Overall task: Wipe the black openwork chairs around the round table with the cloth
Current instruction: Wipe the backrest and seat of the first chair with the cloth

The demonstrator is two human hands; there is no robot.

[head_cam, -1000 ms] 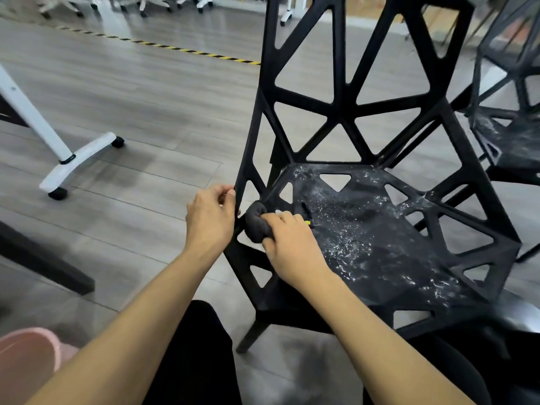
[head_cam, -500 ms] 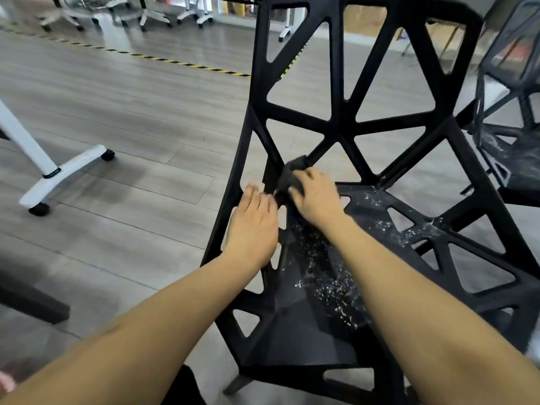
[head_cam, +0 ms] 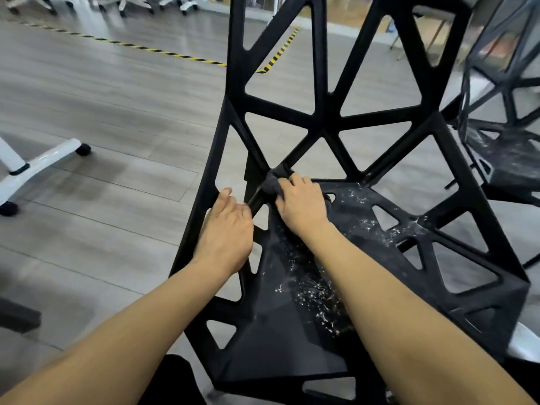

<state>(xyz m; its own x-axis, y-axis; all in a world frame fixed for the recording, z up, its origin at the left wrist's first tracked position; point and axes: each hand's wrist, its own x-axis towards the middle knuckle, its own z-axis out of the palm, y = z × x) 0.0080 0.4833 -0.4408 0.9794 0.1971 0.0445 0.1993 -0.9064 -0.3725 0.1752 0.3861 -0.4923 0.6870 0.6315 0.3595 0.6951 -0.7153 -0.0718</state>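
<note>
A black openwork chair (head_cam: pixel 324 127) fills the middle of the view, its seat speckled with white dust. My right hand (head_cam: pixel 301 206) grips a dark grey cloth (head_cam: pixel 273 181) and presses it on a strut where the backrest meets the seat at the left rear. My left hand (head_cam: pixel 228 229) rests on the chair's left side frame, fingers curled over a strut just left of the cloth. A second black openwork chair (head_cam: pixel 508 135) stands at the right edge, its seat also dusty.
A white wheeled leg (head_cam: pixel 38 168) of some furniture stands on the grey wood floor at left. Yellow-black tape (head_cam: pixel 163 52) runs across the floor farther back. More wheeled bases sit at the top left. A dark edge (head_cam: pixel 17 317) shows at lower left.
My right hand has carried the cloth from the seat's front-left corner up to the rear-left joint of seat and backrest. My left hand slid back along the side frame. The view has moved closer.
</note>
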